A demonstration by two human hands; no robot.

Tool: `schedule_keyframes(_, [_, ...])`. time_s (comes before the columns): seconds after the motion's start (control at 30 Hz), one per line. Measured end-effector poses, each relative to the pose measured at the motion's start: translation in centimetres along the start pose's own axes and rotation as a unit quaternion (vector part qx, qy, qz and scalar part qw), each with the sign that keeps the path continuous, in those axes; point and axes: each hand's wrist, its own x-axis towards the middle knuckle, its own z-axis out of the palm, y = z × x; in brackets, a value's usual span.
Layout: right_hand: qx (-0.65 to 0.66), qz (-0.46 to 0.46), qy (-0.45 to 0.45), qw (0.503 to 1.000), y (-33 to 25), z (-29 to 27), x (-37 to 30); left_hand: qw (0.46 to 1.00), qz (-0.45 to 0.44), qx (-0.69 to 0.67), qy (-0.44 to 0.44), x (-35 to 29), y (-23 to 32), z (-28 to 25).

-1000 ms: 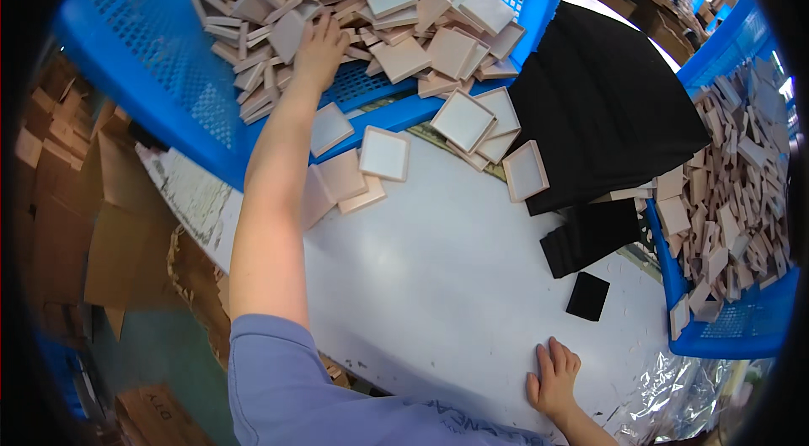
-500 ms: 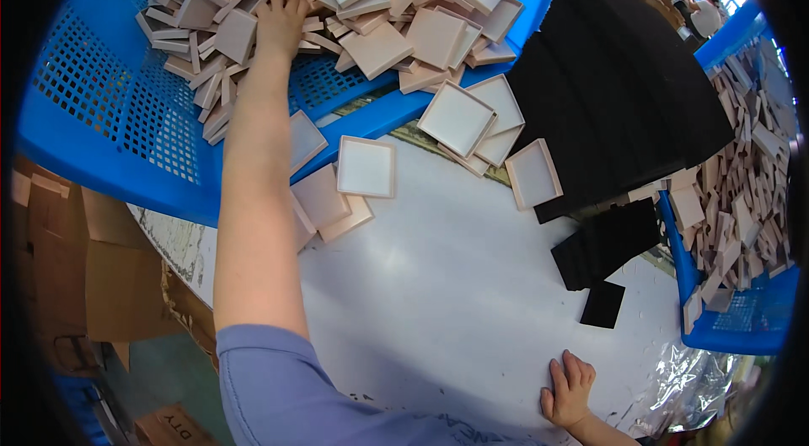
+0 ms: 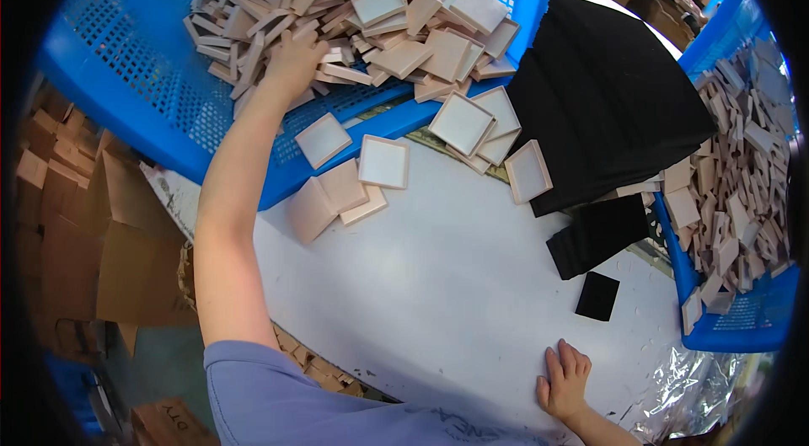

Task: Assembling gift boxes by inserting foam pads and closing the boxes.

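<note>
My left hand [image 3: 295,63] reaches into a blue plastic basket [image 3: 181,138] heaped with shallow pale pink box halves [image 3: 404,58]. Its fingers are bent and apart, touching the pieces; no piece is plainly gripped. On the white tabletop [image 3: 404,277] rests my right hand [image 3: 565,380], fingers loosely spread, with nothing in it. Several box halves lie near the basket's rim, among them a white-lined one [image 3: 383,162] turned hollow side up. A small black square pad [image 3: 597,296] lies beyond my right hand, just in front of a fanned stack of black pads [image 3: 598,235].
A tall pile of black sheets [image 3: 615,101] stands behind the pads. At the right, another blue basket [image 3: 742,324] is full of box halves. Clear plastic film [image 3: 691,391] lies at the near right edge. Cardboard boxes [image 3: 139,252] stand left of the table.
My left hand has shifted down and slightly right in the heap, its forearm swinging left. The view has moved a little. My right hand stays on the table.
</note>
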Motion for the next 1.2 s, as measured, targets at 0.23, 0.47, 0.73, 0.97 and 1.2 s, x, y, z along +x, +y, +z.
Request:
schedule_keyframes(0.23, [0.009,-0.009,-0.012,1.0,0.2,0.1,-0.1,0.962,0.156,-0.193,0.114,-5.2,6.1,-6.1])
schedule_keyframes(0.47, [0.013,0.003,-0.02,1.0,0.2,0.0,-0.1,0.913,0.198,-0.233,-0.269,-5.2,10.0,-13.3])
schedule_keyframes(0.73, [0.002,-0.003,-0.006,1.0,0.2,0.4,-0.1,0.905,-0.245,-0.29,0.19,2.2,-8.7,2.6])
schedule_keyframes(0.97, [-0.006,-0.001,-0.027,1.0,0.7,0.7,-0.6,0.949,-0.269,-0.143,0.083,4.4,-11.4,5.4])
schedule_keyframes(1.2, [-0.019,-0.008,-0.031,0.999,0.8,0.7,-1.0,0.85,-0.296,-0.42,0.118,1.5,-8.8,5.9])
